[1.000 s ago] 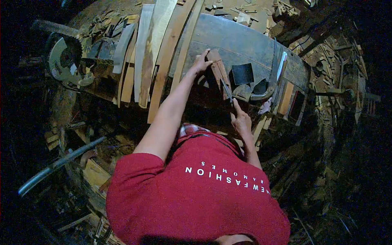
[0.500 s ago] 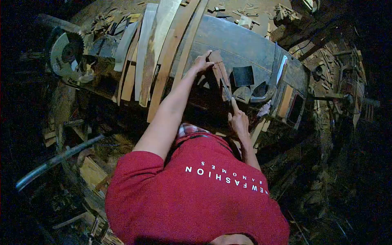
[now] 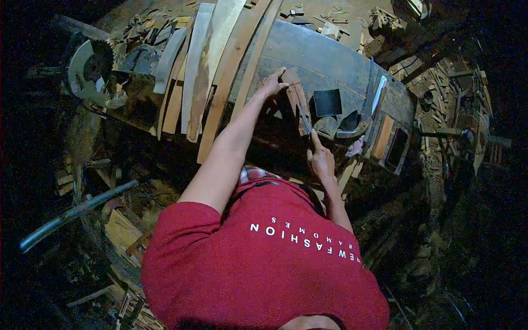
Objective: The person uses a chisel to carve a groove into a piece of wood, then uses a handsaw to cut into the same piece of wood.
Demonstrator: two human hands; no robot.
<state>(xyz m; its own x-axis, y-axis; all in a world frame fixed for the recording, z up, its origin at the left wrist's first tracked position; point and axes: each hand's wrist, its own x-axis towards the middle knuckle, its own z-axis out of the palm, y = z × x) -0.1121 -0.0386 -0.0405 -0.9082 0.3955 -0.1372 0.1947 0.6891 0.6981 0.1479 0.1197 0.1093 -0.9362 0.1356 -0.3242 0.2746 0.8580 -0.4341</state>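
My left hand (image 3: 272, 85) grips the far end of a short brown wood piece (image 3: 293, 93), thumb against its edge. The piece slants toward me over the near edge of the dark workbench (image 3: 308, 49). My right hand (image 3: 322, 160) is closed at its near end around a slim metal tool (image 3: 303, 118), index finger stretched along it. The tool's narrow grey blade lies along the wood's face; its handle is hidden in my fist. Just right of the wood are a black square sheet (image 3: 328, 103) and a rounded block (image 3: 328, 127).
Long boards (image 3: 223, 77) lie across the bench on the left, sticking out over its near edge. A toothed circular blade (image 3: 88, 71) stands at the far left. A pale blade-shaped strip (image 3: 379, 94) and a wooden block (image 3: 383, 136) rest at right. Offcuts (image 3: 330, 27) litter the floor beyond.
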